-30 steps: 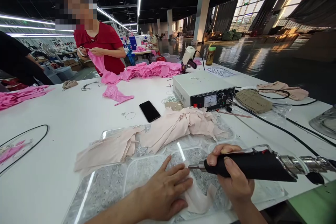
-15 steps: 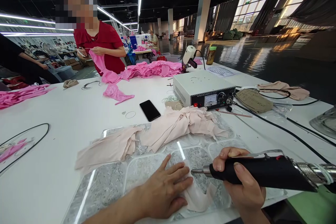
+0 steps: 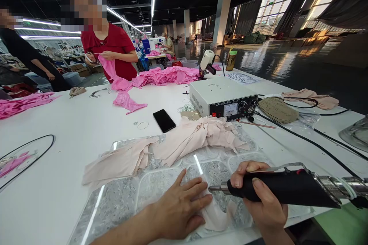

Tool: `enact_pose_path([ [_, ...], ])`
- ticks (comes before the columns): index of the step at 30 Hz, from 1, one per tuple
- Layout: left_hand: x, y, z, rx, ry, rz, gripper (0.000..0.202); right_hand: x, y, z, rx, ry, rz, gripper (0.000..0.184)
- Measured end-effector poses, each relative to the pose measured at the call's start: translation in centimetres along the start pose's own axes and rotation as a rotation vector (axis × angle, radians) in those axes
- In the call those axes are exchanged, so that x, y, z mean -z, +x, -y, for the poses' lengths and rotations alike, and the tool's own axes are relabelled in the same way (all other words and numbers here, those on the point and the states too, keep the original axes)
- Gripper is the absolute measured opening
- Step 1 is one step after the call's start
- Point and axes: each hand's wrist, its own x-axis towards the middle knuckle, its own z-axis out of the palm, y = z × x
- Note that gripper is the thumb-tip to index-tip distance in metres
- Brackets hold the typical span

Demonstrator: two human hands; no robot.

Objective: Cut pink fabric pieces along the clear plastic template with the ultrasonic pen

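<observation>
My left hand lies flat with fingers spread on a thin pale beige fabric piece, pressing it onto a clear-topped grey marbled mat. My right hand is wrapped around a black handheld ultrasonic cutter with a metal lever on top. Its narrow metal tip points left and reaches the fabric's edge, close beside my left fingertips. Whether the tip touches the cloth is hard to tell. Farther up the mat lie a smaller beige fabric stack and a larger beige fabric pile.
A control box with a dial stands behind the larger pile; a black cable runs along the right. A phone lies left of the box. Across the white table, a person in red handles pink garments.
The cutter and my right hand have shifted slightly left. My left hand stays in place. At the far left, a person in black has moved further into view.
</observation>
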Motion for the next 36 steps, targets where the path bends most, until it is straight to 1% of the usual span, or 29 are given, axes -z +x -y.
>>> enact_pose_path([
  [8, -0.2, -0.4, 0.0, 0.009, 0.018, 0.027, 0.043, 0.4, 0.2, 0.4, 0.008, -0.002, -0.014, 0.009],
  [12, -0.1, -0.3, 0.0, 0.018, 0.015, 0.045, 0.042, 0.2, 0.2, 0.3, 0.008, -0.001, -0.001, 0.008],
  [19, -0.3, -0.2, 0.0, 0.013, 0.018, 0.021, 0.042, -0.1, 0.1, 0.1, -0.013, 0.014, 0.030, 0.007],
  [28, -0.5, -0.3, 0.2, -0.005, 0.007, 0.006, 0.044, -0.5, 0.2, 0.2, 0.018, -0.050, 0.068, 0.006],
  [32, -0.2, -0.3, 0.6, -0.022, -0.003, 0.023, 0.044, 0.4, 0.0, 0.3, -0.011, -0.015, 0.037, 0.006],
  [36, 0.4, -0.1, 0.9, -0.024, -0.042, 0.078, 0.045, 1.6, -0.8, 1.0, -0.105, 0.042, 0.020, 0.009],
])
